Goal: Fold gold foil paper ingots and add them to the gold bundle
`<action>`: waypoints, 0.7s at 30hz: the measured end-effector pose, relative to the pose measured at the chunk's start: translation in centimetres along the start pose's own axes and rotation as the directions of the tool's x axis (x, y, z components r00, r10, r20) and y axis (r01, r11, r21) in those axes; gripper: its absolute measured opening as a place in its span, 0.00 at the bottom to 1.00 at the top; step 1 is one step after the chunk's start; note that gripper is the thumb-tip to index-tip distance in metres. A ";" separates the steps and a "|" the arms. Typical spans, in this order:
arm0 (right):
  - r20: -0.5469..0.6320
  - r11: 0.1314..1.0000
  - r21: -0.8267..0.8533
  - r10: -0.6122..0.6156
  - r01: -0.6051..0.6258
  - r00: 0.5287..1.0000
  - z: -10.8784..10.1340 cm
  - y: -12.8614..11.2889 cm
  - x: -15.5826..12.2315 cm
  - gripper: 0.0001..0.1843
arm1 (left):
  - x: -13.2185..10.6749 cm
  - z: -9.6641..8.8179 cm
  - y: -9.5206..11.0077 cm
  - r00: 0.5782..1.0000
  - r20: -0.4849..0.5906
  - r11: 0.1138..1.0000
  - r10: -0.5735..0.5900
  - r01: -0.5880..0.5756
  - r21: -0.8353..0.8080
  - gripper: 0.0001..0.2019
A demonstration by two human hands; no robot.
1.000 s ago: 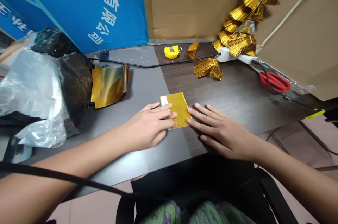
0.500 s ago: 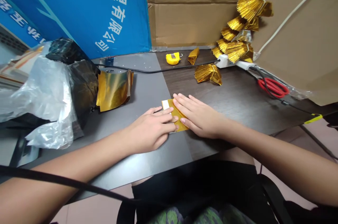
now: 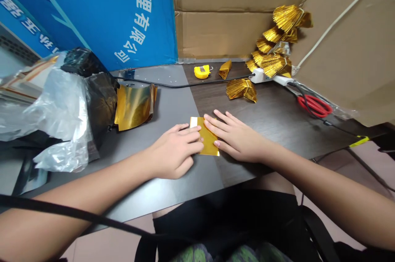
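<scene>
A folded sheet of gold foil paper (image 3: 208,136) lies flat on the table, with a pale strip along its upper left edge. My left hand (image 3: 177,151) rests on the sheet's left side, index finger stretched out and the other fingers slightly bent. Along the right side lies my right hand (image 3: 239,136), palm down with its fingers spread, fingertips on the foil. Neither hand grasps anything. The parts of the sheet beneath my fingers are hidden.
Behind the sheet are a pleated gold foil bundle (image 3: 242,89), a folded gold piece (image 3: 225,69) and a yellow tape measure (image 3: 202,72). Curved gold sheets (image 3: 134,107) stand left beside plastic bags (image 3: 66,118). Red-handled scissors (image 3: 314,105) and stacked pleated bundles (image 3: 271,62) are right.
My right hand has slid slightly right and its fingers have spread apart. My left fingertips have drawn back a little left, so more of the gold sheet shows. The view has shifted slightly.
</scene>
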State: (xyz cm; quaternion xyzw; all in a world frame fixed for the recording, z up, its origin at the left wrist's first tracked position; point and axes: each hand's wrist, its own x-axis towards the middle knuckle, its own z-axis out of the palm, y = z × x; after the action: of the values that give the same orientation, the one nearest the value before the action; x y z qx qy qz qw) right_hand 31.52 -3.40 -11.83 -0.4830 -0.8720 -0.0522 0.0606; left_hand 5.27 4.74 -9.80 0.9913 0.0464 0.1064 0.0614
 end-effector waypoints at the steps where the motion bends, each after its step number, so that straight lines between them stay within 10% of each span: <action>1: -0.006 1.000 -0.004 -0.007 0.007 1.000 -0.1 -0.2 -0.3 0.34 | 0.0 0.1 -0.1 1.000 -0.020 1.000 -0.010 0.009 -0.008 0.10; 21: -0.274 0.983 0.168 0.118 -0.074 0.954 -0.6 -6.1 -3.7 0.21 | 0.4 0.3 -0.4 0.990 -0.128 0.993 -0.057 0.069 0.094 0.14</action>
State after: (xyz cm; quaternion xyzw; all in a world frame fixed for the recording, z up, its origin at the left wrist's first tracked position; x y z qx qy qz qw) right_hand 28.37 -9.81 -12.06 -0.5063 -0.8311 -0.0494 0.2248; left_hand 5.72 5.10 -10.07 0.9826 0.0867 0.1638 0.0127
